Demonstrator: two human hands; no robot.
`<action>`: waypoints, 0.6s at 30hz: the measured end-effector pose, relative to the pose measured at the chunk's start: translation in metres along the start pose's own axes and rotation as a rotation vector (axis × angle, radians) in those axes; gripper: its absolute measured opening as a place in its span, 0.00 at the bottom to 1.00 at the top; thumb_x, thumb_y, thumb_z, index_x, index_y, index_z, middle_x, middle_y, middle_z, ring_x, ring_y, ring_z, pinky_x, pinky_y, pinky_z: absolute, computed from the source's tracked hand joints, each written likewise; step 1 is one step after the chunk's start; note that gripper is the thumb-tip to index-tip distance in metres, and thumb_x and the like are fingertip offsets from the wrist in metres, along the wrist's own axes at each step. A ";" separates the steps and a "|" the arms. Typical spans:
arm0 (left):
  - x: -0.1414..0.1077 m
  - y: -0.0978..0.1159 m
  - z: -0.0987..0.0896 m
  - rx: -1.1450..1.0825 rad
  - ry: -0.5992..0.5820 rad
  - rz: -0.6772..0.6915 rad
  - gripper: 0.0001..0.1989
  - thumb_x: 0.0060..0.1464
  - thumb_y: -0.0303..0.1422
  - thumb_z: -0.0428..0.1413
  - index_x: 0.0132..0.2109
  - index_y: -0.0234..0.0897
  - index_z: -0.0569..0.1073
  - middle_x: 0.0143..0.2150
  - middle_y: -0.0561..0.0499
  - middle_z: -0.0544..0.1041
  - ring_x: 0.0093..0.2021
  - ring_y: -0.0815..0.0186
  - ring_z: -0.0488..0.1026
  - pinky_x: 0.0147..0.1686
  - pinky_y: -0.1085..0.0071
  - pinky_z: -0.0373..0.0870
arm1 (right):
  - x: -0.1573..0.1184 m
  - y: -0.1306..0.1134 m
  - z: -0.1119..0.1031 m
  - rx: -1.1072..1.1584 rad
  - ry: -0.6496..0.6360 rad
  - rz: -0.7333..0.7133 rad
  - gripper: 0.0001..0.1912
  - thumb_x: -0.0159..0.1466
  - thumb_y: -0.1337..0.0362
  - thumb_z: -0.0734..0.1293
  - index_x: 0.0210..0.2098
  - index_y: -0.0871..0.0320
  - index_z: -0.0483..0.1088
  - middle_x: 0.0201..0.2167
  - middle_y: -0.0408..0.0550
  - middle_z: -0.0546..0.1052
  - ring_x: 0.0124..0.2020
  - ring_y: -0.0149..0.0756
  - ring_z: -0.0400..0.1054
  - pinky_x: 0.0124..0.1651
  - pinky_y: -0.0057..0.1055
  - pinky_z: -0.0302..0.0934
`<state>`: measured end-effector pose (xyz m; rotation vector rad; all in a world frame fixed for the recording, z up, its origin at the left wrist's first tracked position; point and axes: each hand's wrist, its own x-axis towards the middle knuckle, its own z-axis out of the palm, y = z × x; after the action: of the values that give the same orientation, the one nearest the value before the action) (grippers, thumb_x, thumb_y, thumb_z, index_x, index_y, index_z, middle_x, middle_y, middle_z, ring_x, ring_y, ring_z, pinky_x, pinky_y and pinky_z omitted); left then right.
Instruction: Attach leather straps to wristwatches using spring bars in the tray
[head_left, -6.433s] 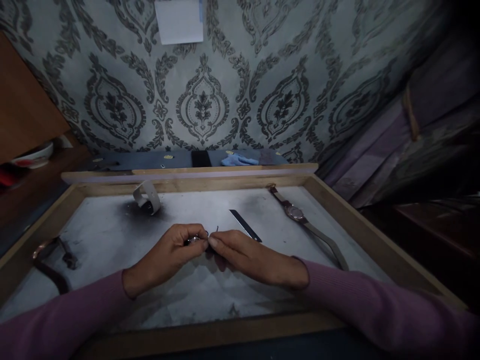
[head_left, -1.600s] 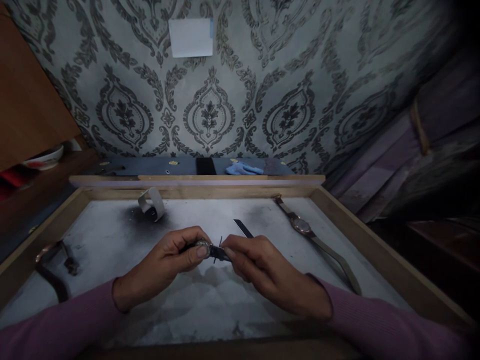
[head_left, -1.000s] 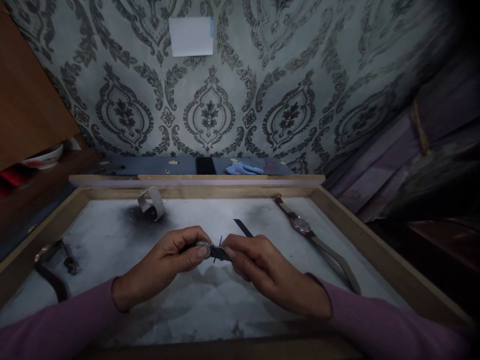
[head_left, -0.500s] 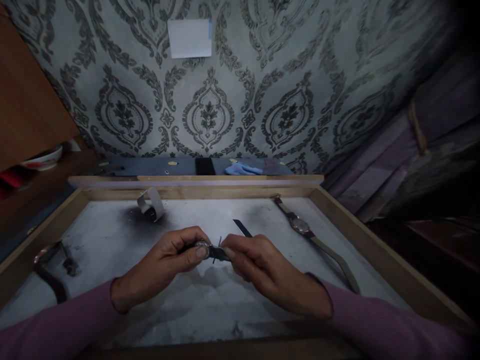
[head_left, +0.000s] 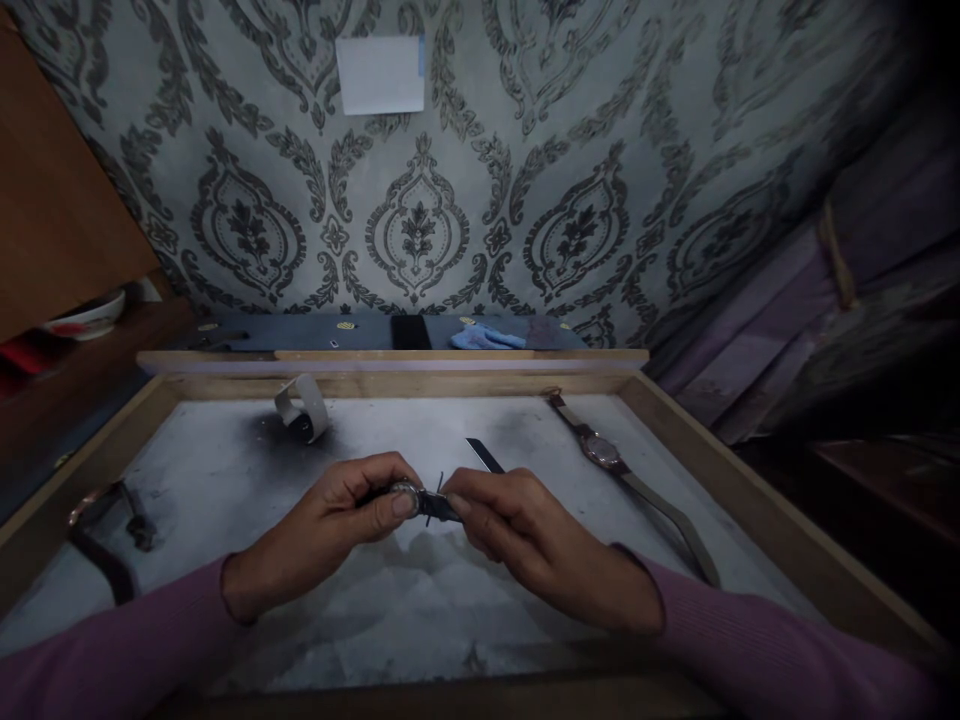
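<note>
Over the middle of the tray, a dark wristwatch (head_left: pixel 424 502) is held between both hands. My left hand (head_left: pixel 352 515) is closed around its case, thumb on top. The fingers of my right hand (head_left: pixel 517 520) pinch its dark strap from the other side. A thin dark pin-like piece (head_left: pixel 439 484) sticks out crosswise at the strap by the case. Behind my right fingers shows a dark flat strip with a slanted tip and a pale edge (head_left: pixel 484 454); my hand hides its lower end, and whether I hold it I cannot tell.
A shallow wooden tray (head_left: pixel 225 385) with a white floor surrounds the work. Inside lie a watch with a light curled strap (head_left: pixel 304 405), a long-strapped watch (head_left: pixel 600 448) and a brown-strapped watch (head_left: pixel 105 560). Beyond the rim are a blue cloth (head_left: pixel 487 338) and a black flat object (head_left: pixel 410 332).
</note>
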<state>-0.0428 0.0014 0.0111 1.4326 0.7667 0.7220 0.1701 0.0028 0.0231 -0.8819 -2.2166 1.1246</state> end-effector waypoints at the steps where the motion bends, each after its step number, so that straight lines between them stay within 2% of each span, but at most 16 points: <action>1: 0.000 0.001 0.000 0.006 0.000 -0.004 0.10 0.61 0.38 0.53 0.37 0.35 0.71 0.24 0.59 0.55 0.24 0.72 0.48 0.24 0.73 0.46 | 0.000 0.000 0.000 0.000 -0.001 -0.002 0.15 0.70 0.60 0.54 0.27 0.58 0.57 0.18 0.37 0.57 0.19 0.25 0.49 0.22 0.25 0.45; 13: 0.002 0.003 -0.001 0.140 -0.002 0.025 0.09 0.60 0.36 0.52 0.36 0.35 0.71 0.28 0.56 0.62 0.29 0.70 0.56 0.29 0.73 0.52 | -0.001 0.004 0.000 -0.038 -0.023 -0.015 0.15 0.71 0.61 0.54 0.28 0.58 0.59 0.18 0.36 0.56 0.19 0.25 0.49 0.23 0.25 0.45; 18: 0.002 0.002 -0.001 0.095 0.004 0.015 0.09 0.60 0.36 0.52 0.36 0.35 0.71 0.26 0.57 0.60 0.27 0.70 0.54 0.28 0.73 0.51 | -0.001 0.004 0.001 -0.057 -0.013 -0.026 0.15 0.71 0.60 0.53 0.28 0.58 0.59 0.18 0.36 0.56 0.19 0.25 0.50 0.23 0.25 0.45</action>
<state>-0.0428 0.0034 0.0130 1.5248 0.8034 0.7085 0.1719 0.0033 0.0193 -0.8690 -2.2749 1.0628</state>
